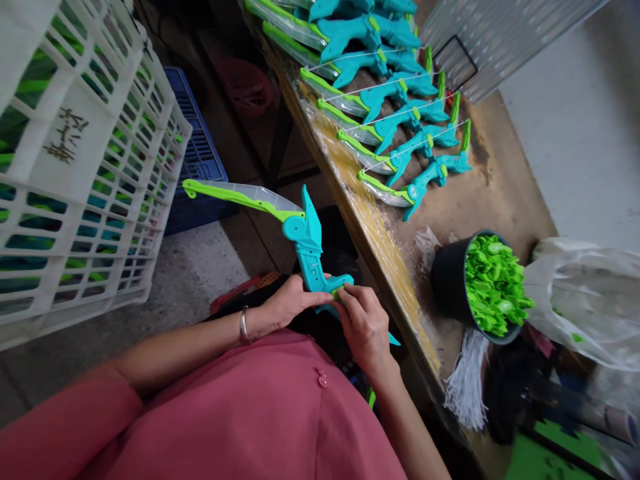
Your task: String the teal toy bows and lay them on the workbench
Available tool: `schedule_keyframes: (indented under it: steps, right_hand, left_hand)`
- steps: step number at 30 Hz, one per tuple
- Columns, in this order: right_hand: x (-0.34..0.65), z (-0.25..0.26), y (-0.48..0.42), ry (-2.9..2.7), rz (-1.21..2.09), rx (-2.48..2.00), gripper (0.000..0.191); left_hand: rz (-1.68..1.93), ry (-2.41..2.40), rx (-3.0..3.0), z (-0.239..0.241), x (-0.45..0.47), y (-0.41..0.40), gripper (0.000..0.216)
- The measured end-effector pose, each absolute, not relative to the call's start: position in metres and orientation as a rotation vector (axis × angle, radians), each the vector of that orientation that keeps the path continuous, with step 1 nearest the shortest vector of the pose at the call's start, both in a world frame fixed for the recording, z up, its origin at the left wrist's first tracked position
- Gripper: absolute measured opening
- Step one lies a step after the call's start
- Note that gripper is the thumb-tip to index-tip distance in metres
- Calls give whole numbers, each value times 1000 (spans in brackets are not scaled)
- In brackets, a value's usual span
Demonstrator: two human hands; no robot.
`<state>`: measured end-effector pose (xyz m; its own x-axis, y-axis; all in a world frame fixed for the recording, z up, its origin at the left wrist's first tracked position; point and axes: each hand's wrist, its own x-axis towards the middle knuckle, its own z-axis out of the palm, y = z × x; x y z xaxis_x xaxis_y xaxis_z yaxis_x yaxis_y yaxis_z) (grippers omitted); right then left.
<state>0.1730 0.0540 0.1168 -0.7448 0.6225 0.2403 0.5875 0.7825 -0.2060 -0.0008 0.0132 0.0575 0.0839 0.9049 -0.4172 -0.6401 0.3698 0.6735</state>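
Observation:
A blue plastic toy bow (311, 233) is in front of my body, with a bright green and clear limb reaching out to the left. My left hand (283, 305) is closed around its blue handle. At the near end of that handle, the fingers of my right hand (364, 327) pinch a small green plastic piece (338, 292) against the bow; my fingertips partly cover it. The bow's other limb is mostly hidden behind my right hand and forearm. No string shows on this bow.
Several similar toy bows (430, 175), some strung, lie in a row on the table (493, 200). A dark bucket (447, 287) of green pieces (495, 283) stands nearby, beside white strings (467, 380) and a plastic bag (595, 300). Left are a white crate (85, 157) and a blue crate (200, 143).

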Motion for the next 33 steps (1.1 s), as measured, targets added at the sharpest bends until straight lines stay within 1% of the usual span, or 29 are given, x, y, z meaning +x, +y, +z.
schedule_keyframes:
  steps: [3, 6, 10, 12, 13, 15, 17, 19, 21, 23, 24, 27, 29, 33]
  right_hand:
    - [172, 114, 53, -2662, 194, -920, 16]
    - [175, 115, 55, -2642, 292, -934, 16]
    - [181, 125, 61, -2572, 626, -1014, 11]
    - [182, 128, 68, -2509, 724, -1098, 11]
    - [182, 128, 72, -2475, 737, -1150, 15]
    - [182, 126, 80, -2419, 774, -1245, 34]
    - [183, 122, 88, -2394, 890, -1297, 50]
    - [185, 118, 93, -2383, 1081, -1333, 54]
    - [186, 115, 95, -2302, 1326, -1385, 52]
    - [186, 111, 94, -2133, 1543, -1434, 51]
    - [185, 110, 92, -2053, 1584, -1454, 52]
    - [183, 107, 88, -2007, 1470, -1489, 48]
    - [183, 106, 86, -2069, 1352, -1498, 44]
    - [184, 107, 82, -2088, 1257, -1505, 41]
  left_hand:
    - [1218, 902, 381, 55, 3, 14, 40]
    - [1213, 923, 404, 54, 5, 15, 34]
    - [1208, 963, 406, 54, 5, 15, 36]
    - [1197, 986, 440, 55, 4, 16, 36]
    - [1185, 998, 467, 56, 4, 16, 37]
    - [1154, 1040, 525, 57, 2, 16, 38]
    - [1129, 1101, 580, 59, 1, 15, 41]
    - [1126, 1144, 655, 61, -1, 13, 43]
    - [1142, 1160, 750, 62, -3, 12, 43]
    - [1150, 1183, 855, 63, -4, 12, 38]
    - [1143, 1198, 896, 63, -4, 12, 34]
    - [1103, 1246, 954, 61, -3, 15, 25]
    - [1089, 1267, 978, 59, -3, 17, 23]
    - [1084, 1278, 1043, 56, -5, 20, 19]
